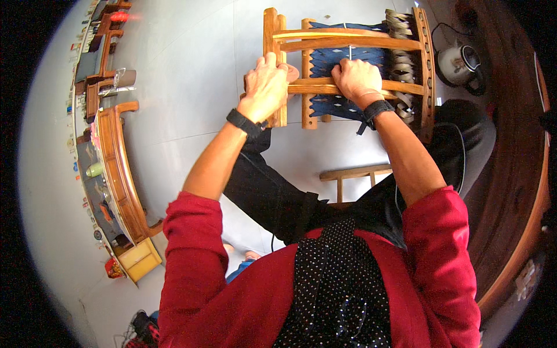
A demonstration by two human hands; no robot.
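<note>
While both hands [313, 81] grip wooden loom [348, 40], blue weaving [348, 61] inside.

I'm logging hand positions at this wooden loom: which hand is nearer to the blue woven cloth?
Right. The right hand grips the crossbar directly over the blue cloth. The left hand holds the frame's upright post, off to the cloth's left.

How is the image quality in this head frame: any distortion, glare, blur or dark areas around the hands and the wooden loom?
Head view: strong fisheye bending, with the wooden bench curving along the left rim and black corners; even, soft daylight on the pale floor, no hard glare; left hand and right hand on the wooden loom are sharp; a red object top left looks smeared.
</note>
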